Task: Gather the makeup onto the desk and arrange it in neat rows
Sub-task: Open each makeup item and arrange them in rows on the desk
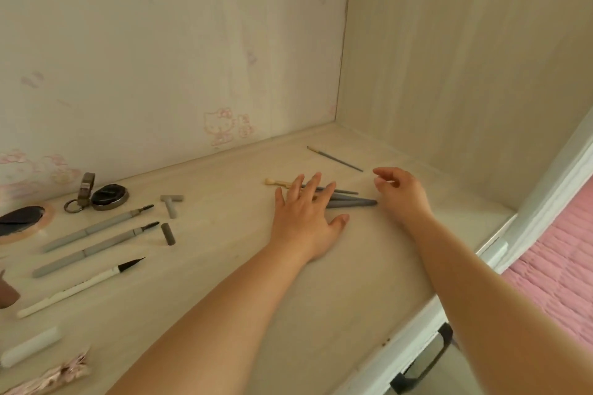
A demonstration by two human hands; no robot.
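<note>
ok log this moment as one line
left hand flat on grey pencils | right hand hovering, holds nothing | thin brush apart | desk

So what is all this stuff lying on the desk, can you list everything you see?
desk: one, pale wood, against the wall
grey brow pencils: two, spoolie tips, left side
white eyeliner pen: one, black tip, near left
grey caps: two, one T-shaped, beside the pencils
round dark compact: one, back left
keyring strap: one, brownish, beside the compact
grey sticks: a few, under the left hand
cream brush: one, behind the left hand
thin brush: one, back right
left hand: flat, pressing the sticks
right hand: loosely curled, empty
</note>
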